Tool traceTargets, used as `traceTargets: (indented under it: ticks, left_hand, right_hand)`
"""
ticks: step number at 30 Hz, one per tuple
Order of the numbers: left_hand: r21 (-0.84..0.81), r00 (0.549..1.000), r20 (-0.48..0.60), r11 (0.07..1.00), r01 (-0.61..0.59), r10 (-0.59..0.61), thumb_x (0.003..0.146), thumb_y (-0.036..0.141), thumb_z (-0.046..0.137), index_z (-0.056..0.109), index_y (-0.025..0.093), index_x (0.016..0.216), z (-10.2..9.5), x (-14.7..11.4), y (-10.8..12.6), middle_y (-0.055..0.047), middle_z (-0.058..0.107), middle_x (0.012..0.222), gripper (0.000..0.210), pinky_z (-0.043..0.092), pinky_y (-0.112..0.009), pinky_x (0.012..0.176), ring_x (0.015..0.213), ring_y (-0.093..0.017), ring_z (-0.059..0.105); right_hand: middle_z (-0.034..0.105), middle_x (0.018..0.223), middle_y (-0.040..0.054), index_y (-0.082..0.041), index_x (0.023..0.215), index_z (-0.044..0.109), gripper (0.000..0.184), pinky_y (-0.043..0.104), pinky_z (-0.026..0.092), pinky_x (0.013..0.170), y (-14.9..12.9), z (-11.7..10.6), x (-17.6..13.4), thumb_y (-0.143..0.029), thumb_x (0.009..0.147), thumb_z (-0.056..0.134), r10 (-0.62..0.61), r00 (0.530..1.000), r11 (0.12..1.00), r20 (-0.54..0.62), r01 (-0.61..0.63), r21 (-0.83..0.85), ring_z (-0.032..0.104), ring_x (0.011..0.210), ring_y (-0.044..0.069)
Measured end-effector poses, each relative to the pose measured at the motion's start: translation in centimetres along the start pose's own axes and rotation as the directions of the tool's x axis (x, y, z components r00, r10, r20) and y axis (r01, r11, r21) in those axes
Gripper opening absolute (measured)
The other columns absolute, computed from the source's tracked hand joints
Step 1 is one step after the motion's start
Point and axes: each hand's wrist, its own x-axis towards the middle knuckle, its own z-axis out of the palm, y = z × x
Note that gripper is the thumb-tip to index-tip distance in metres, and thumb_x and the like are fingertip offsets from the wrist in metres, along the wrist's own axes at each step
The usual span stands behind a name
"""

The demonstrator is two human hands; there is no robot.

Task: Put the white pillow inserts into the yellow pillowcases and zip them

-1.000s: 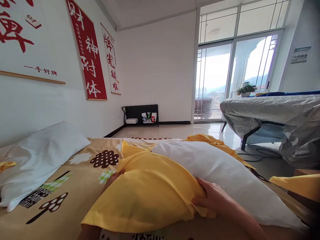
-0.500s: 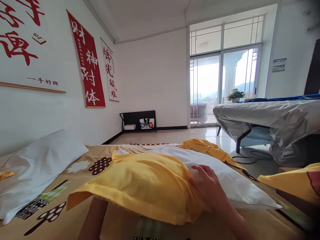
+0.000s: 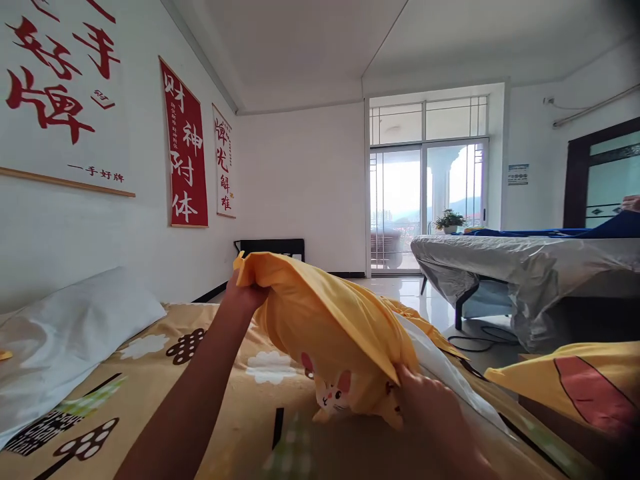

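A yellow pillowcase (image 3: 320, 313) is raised off the bed in front of me, with a printed cartoon cat face on its hanging underside. My left hand (image 3: 246, 293) is closed on its far left corner. At its near right edge, my right hand (image 3: 425, 400) grips the cloth, partly blurred. From behind the pillowcase a white pillow (image 3: 453, 377) shows on the right. The case looks puffed up, but how far the pillow reaches into it is hidden. Beneath lies a tan patterned bed sheet (image 3: 220, 420).
Another white pillow (image 3: 75, 327) lies at the left by the wall. More yellow cloth (image 3: 590, 380) is at the right. Beyond stands a plastic-covered table (image 3: 465, 257) with a potted plant (image 3: 449, 220). Another person's hand (image 3: 631, 203) holds blue cloth at the far right.
My left hand has come out from under the pillowcase and lifted its left end up and away. The case now tilts, showing the cat print. The view has shifted a little.
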Motion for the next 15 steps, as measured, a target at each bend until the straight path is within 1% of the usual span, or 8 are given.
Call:
traceTargets:
  ticks: [5, 7, 9, 11, 12, 13, 14, 15]
  left_hand:
    - [-0.095, 0.997, 0.03, 0.993, -0.069, 0.072, 0.08, -0.001, 0.038, 0.056, 0.015, 0.075, 5.4, -0.3, 3.2, 0.001, 0.057, 0.055, 0.025, 0.047, -0.016, 0.046, 0.049, -0.009, 0.056]
    - [-0.097, 0.995, 0.033, 0.991, -0.088, 0.092, 0.079, -0.001, 0.039, 0.054, 0.015, 0.071, 6.5, -0.7, 3.1, 0.001, 0.055, 0.053, 0.023, 0.044, -0.014, 0.042, 0.045, -0.008, 0.054]
    - [-0.078, 0.994, 0.033, 0.992, -0.097, 0.1, 0.078, 0.0, 0.042, 0.055, 0.014, 0.071, 6.9, -1.1, 2.6, 0.0, 0.056, 0.054, 0.02, 0.044, -0.014, 0.041, 0.045, -0.009, 0.055]
    - [-0.042, 0.994, 0.029, 0.994, -0.106, 0.107, 0.076, 0.0, 0.045, 0.059, 0.013, 0.078, 7.2, -1.4, 1.9, -0.003, 0.062, 0.062, 0.019, 0.05, -0.017, 0.048, 0.054, -0.012, 0.061]
    - [-0.02, 0.994, 0.023, 0.994, -0.11, 0.111, 0.076, 0.0, 0.046, 0.06, 0.012, 0.083, 7.4, -1.5, 1.5, -0.006, 0.065, 0.068, 0.02, 0.053, -0.02, 0.054, 0.06, -0.014, 0.065]
    - [0.0, 0.993, 0.02, 0.993, -0.115, 0.115, 0.077, 0.001, 0.046, 0.061, 0.011, 0.088, 7.6, -1.8, 1.3, -0.008, 0.067, 0.075, 0.022, 0.056, -0.023, 0.06, 0.067, -0.016, 0.067]
    - [0.015, 0.993, 0.019, 0.993, -0.116, 0.116, 0.078, 0.001, 0.046, 0.061, 0.011, 0.093, 8.1, -2.1, 1.1, -0.009, 0.069, 0.08, 0.023, 0.058, -0.026, 0.065, 0.074, -0.018, 0.068]
    - [0.023, 0.993, 0.024, 0.993, -0.117, 0.116, 0.079, 0.002, 0.046, 0.061, 0.011, 0.096, 8.6, -2.6, 1.0, -0.01, 0.069, 0.084, 0.024, 0.058, -0.028, 0.069, 0.079, -0.019, 0.069]
  right_hand:
    - [0.072, 0.077, 0.0079, -0.025, 0.097, 0.066, 0.029, 0.03, 0.035, 0.045, 6.2, -4.0, 1.6, -0.032, 0.093, 0.038, 0.152, 0.978, 0.988, -0.14, -0.154, -0.007, 0.067, 0.059, 0.027]
    - [0.07, 0.075, 0.0092, -0.025, 0.089, 0.067, 0.033, 0.032, 0.035, 0.045, 6.8, -4.4, 2.0, -0.039, 0.093, 0.037, 0.148, 0.975, 0.989, -0.166, -0.141, 0.049, 0.065, 0.055, 0.027]
    - [0.07, 0.079, 0.0115, -0.024, 0.085, 0.067, 0.034, 0.034, 0.037, 0.047, 6.0, -4.3, 1.6, -0.036, 0.094, 0.035, 0.155, 0.943, 0.984, -0.294, -0.121, 0.133, 0.063, 0.056, 0.027]
    - [0.069, 0.088, 0.0134, -0.023, 0.088, 0.066, 0.028, 0.037, 0.044, 0.055, 3.7, -3.9, 0.1, -0.031, 0.093, 0.039, 0.148, 0.818, 0.974, -0.556, -0.022, 0.227, 0.065, 0.067, 0.028]
    - [0.068, 0.091, 0.0132, -0.023, 0.092, 0.065, 0.023, 0.038, 0.046, 0.062, 2.0, -3.7, -0.9, -0.029, 0.092, 0.043, 0.108, 0.71, 0.968, -0.696, 0.085, 0.238, 0.065, 0.076, 0.028]
    - [0.068, 0.091, 0.0118, -0.023, 0.096, 0.065, 0.017, 0.039, 0.048, 0.071, 0.1, -3.3, -1.9, -0.028, 0.089, 0.05, 0.021, 0.599, 0.949, -0.8, 0.24, 0.205, 0.064, 0.082, 0.027]
    - [0.069, 0.093, 0.0085, -0.026, 0.102, 0.064, 0.018, 0.037, 0.048, 0.074, -2.0, -3.0, -2.6, -0.029, 0.087, 0.055, -0.158, 0.537, 0.903, -0.829, 0.419, 0.099, 0.063, 0.083, 0.025]
    - [0.069, 0.091, 0.0058, -0.027, 0.102, 0.064, 0.019, 0.037, 0.047, 0.075, -4.0, -2.7, -3.1, -0.033, 0.085, 0.058, -0.252, 0.429, 0.855, -0.867, 0.519, 0.008, 0.063, 0.08, 0.023]
